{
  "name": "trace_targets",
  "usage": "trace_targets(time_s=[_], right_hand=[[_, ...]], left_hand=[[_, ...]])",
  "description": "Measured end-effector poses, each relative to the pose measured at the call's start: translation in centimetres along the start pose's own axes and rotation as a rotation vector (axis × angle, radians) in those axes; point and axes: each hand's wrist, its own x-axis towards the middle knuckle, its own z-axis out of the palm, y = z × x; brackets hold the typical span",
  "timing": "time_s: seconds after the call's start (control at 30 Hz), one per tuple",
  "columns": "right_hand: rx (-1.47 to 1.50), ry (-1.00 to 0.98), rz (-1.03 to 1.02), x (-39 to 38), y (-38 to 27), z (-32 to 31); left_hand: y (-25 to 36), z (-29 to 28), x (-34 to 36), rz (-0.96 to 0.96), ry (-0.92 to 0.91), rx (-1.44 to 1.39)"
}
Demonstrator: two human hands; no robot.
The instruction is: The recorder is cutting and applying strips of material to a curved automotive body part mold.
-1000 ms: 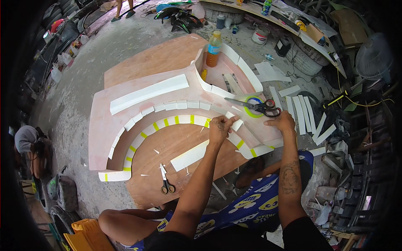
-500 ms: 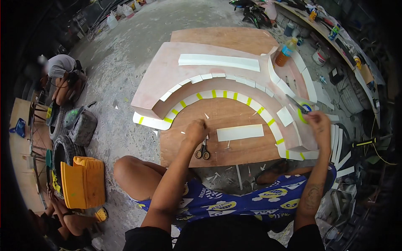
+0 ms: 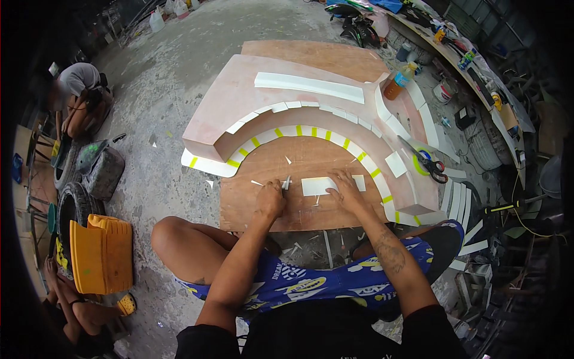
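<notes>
My left hand (image 3: 270, 200) is closed round small scissors (image 3: 287, 182), whose tips point up from the fist; their handles are hidden in my palm. Beside it, my right hand (image 3: 347, 190) lies with fingers spread on a white strip (image 3: 315, 186) on the brown wooden board (image 3: 257, 212). A pale pink curved form (image 3: 218, 99) arches round the far side of this board. White pieces line its arch, and yellow-green tape tabs (image 3: 314, 131) hold the lower white edging. Large scissors (image 3: 426, 160) rest at the form's right on a roll of tape (image 3: 418, 169).
A bottle of amber liquid (image 3: 396, 84) stands at the form's far right. Loose white strips (image 3: 458, 200) lie on the floor at right. An orange plastic container (image 3: 98, 251) and tyres (image 3: 75, 206) are at left, near two other people. Small white offcuts are scattered about.
My right hand has moved left from the large scissors, now lying down, to the white strip. My left hand has taken up the small scissors from the board. The view has shifted slightly.
</notes>
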Motion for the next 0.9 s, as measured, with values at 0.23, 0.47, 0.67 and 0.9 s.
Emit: trace_targets(time_s=[0.23,0.47,0.67,0.9], right_hand=[[-0.078,-0.221,0.052,2.1,3.3,1.0],[0.064,-0.096,0.01,2.6,2.8,1.4],[-0.031,-0.196,0.121,2.9,2.9,0.3],[0.467,-0.084,0.105,5.9,-4.2,-5.2]], left_hand=[[-1.6,-2.9,-0.2,0.14,0.351,0.125],[-4.5,-3.9,0.8,0.106,0.403,-0.063],[-2.2,-4.7,-2.4,0.509,-0.384,-0.395],[-5.6,-3.9,-3.2,0.256,0.206,0.026]])
